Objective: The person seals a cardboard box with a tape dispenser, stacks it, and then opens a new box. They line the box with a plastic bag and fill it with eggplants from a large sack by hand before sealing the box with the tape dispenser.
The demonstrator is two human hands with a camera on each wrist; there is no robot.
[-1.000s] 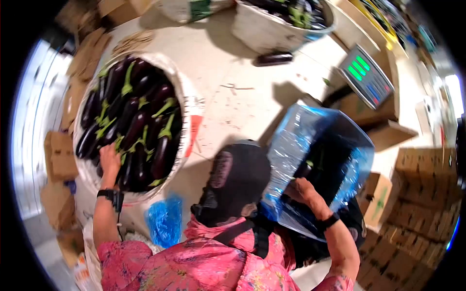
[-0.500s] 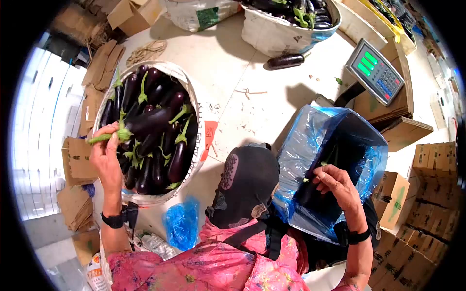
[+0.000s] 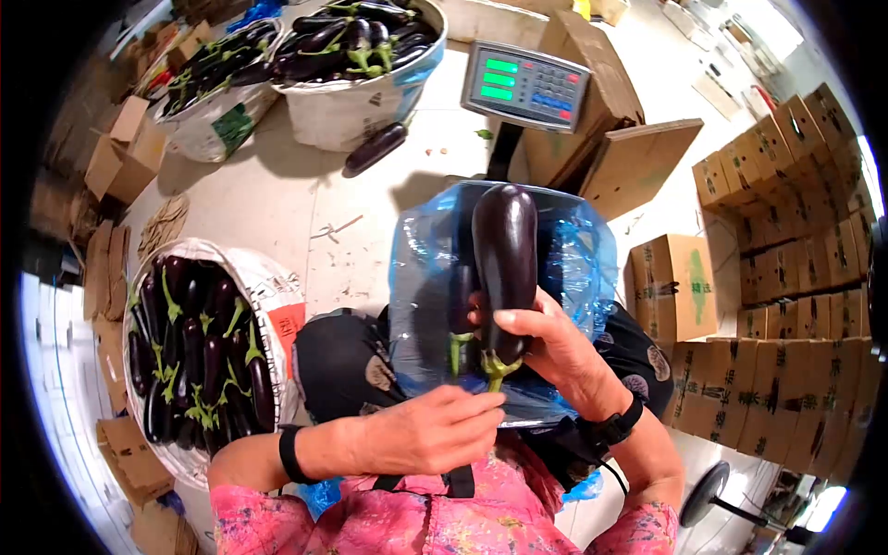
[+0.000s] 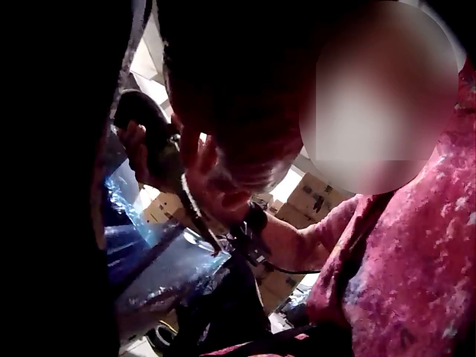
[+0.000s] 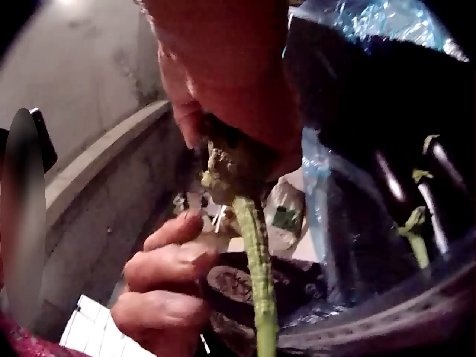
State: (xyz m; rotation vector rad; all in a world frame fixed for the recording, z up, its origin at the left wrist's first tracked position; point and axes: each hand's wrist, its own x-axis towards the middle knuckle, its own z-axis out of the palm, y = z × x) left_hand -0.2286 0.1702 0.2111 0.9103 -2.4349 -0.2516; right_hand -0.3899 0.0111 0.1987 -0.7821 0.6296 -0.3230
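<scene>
Over a box lined with blue plastic (image 3: 413,268), my right hand (image 3: 564,356) grips a large dark purple eggplant (image 3: 505,240) near its stem end, thumb across the front. Its green stem (image 5: 256,260) points back toward my body. My left hand (image 3: 421,433) is beside that stem and overlaps it in the head view. In the right wrist view its loosely curled fingers (image 5: 160,309) show a gap to the stem. More eggplants (image 5: 435,186) lie inside the box. The left wrist view is dark, with the stem (image 4: 195,208) hanging down.
A white sack (image 3: 282,347) full of eggplants stands at the left. Two more filled sacks, one with a blue patch (image 3: 338,116), are at the back, near a loose eggplant (image 3: 376,148). A scale display (image 3: 525,85) rises behind the box. Stacked cartons (image 3: 786,398) fill the right side.
My left hand has lifted an eggplant by its stem from the left sack and brought it over the box. My right hand has come up from inside the box and now grips it.
</scene>
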